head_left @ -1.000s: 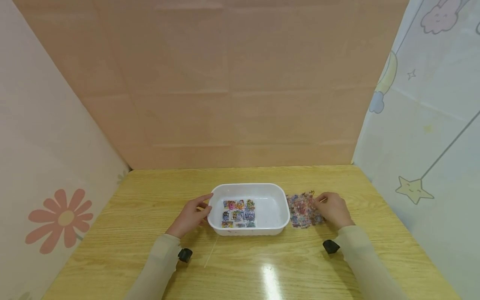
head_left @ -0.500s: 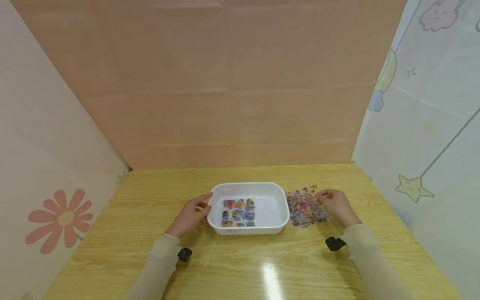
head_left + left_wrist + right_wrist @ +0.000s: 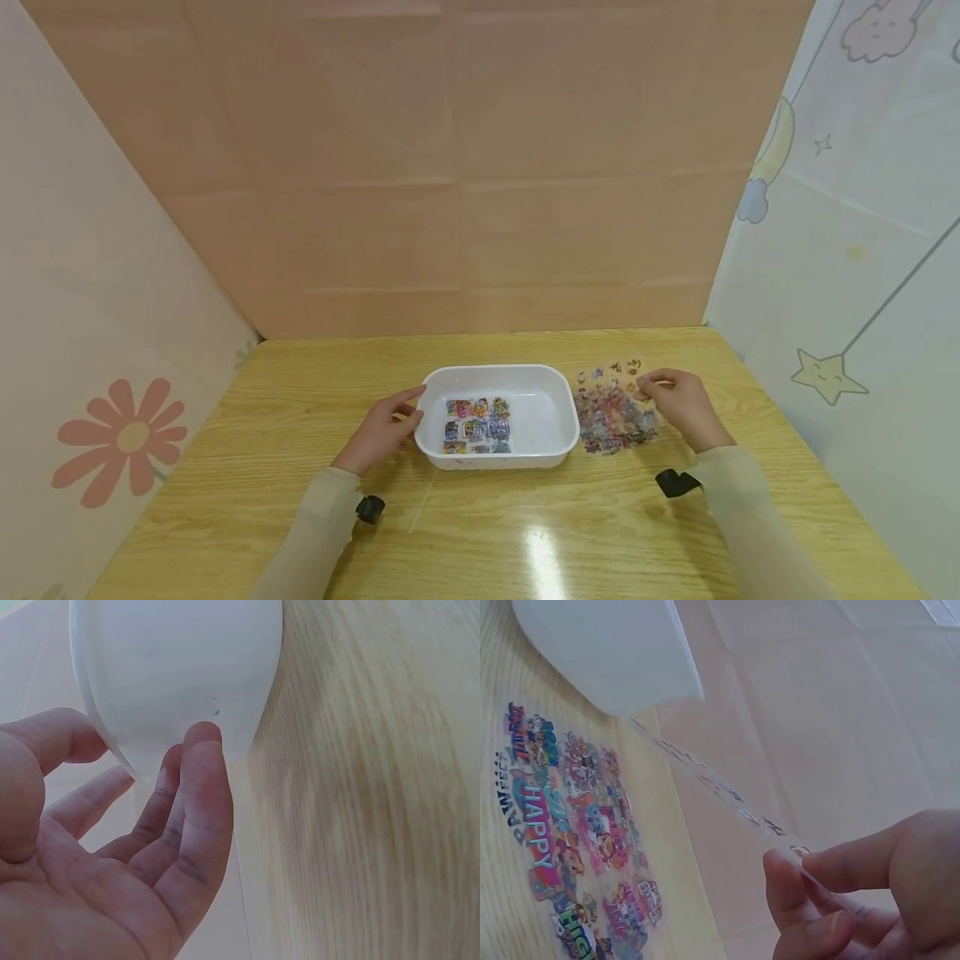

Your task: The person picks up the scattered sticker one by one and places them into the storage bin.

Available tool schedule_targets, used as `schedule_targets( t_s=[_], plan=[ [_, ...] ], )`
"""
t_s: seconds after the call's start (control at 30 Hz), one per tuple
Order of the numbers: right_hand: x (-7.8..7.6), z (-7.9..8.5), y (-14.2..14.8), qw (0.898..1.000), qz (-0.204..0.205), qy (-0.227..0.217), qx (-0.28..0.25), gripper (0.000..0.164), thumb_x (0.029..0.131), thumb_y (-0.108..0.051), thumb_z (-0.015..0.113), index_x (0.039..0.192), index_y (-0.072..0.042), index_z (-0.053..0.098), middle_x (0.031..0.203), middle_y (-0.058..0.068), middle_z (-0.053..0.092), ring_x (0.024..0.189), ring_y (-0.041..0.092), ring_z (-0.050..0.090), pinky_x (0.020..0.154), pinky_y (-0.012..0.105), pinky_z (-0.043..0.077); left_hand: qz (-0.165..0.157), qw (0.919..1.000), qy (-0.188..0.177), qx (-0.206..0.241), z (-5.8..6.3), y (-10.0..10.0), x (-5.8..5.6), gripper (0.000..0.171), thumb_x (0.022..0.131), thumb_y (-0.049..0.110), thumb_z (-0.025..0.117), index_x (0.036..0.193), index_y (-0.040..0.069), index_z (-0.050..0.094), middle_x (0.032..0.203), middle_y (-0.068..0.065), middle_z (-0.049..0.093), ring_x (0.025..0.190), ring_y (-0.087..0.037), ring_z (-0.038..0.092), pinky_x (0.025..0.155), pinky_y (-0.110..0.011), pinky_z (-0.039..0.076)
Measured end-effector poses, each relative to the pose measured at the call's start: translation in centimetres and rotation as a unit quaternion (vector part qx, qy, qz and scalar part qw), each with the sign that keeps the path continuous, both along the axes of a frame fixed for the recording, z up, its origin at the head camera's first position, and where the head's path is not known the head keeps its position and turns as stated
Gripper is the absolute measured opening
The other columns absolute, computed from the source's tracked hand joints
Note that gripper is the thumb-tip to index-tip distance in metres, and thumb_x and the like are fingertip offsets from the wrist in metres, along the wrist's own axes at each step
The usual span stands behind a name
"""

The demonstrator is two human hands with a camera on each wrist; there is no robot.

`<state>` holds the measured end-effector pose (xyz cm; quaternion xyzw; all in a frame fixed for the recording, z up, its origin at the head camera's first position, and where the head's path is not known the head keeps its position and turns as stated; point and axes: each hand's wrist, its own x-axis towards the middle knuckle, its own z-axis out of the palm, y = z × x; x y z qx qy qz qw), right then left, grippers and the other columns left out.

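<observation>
At the left end of the white plastic tub, my left hand holds the rim. In the left wrist view its curved fingers touch the outer wall. To the right of the tub, my right hand pinches one clear sticker sheet by its edge between thumb and fingertips. That sheet appears nearly edge-on in the right wrist view, raised off the table. Below it lie more clear sheets with colourful printed stickers, one reading "HAPPY".
Inside the tub, several sticker sheets lie flat in the left half. The wooden table ends at a peach backdrop. A thin pale strip lies in front of the tub. Patterned side walls flank the table.
My right hand has moved slightly up and right, lifting the pinched sheet so its stickers separate from those on the pile. The left hand and tub have stayed nearly still.
</observation>
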<state>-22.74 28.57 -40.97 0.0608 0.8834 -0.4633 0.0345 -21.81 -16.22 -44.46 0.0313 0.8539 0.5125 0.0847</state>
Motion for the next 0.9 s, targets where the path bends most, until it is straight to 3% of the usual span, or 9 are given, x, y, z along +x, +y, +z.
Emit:
schedule_targets(
  t_s=[0.17,0.27,0.63,0.9],
  plan=[
    [0.1,0.4,0.1,1.000,-0.009,0.012,0.003,0.047,0.098,-0.037,0.046,0.124,0.001,0.053,0.109,0.020,0.065,0.075,0.018,0.055,0.056,0.033,0.039,-0.001,1.0000,-0.002,0.002,0.1,0.0,0.1,0.045,0.094,0.021,0.058,0.138,0.026,0.049,0.106,-0.012,0.057,0.079,-0.025,0.059,0.063,-0.038,0.055],
    [0.1,0.6,0.2,1.000,-0.013,0.021,0.004,0.046,0.098,-0.037,0.046,0.123,0.000,0.055,0.106,0.018,0.066,0.092,0.026,0.056,0.059,0.032,0.041,-0.003,1.0000,-0.002,0.005,0.2,0.0,0.1,0.045,0.094,0.021,0.058,0.138,0.026,0.049,0.106,-0.012,0.057,0.079,-0.023,0.058,0.064,-0.038,0.055],
    [0.3,1.7,0.0,0.999,-0.023,0.020,-0.017,0.046,0.097,-0.037,0.048,0.125,-0.001,0.053,0.108,0.019,0.065,0.061,0.009,0.045,0.045,0.029,0.035,-0.009,0.9999,0.005,0.010,0.2,-0.1,0.1,0.045,0.094,0.022,0.058,0.138,0.025,0.049,0.105,-0.012,0.057,0.078,-0.022,0.058,0.063,-0.037,0.054],
    [0.3,2.2,-0.4,0.999,-0.007,0.010,-0.032,0.048,0.095,-0.040,0.052,0.126,-0.003,0.053,0.105,0.010,0.068,0.063,0.007,0.050,0.047,0.028,0.038,-0.008,0.9999,0.002,0.012,0.0,-0.1,0.0,0.045,0.094,0.020,0.058,0.138,0.025,0.048,0.105,-0.012,0.057,0.078,-0.023,0.059,0.062,-0.037,0.054]
  ],
)
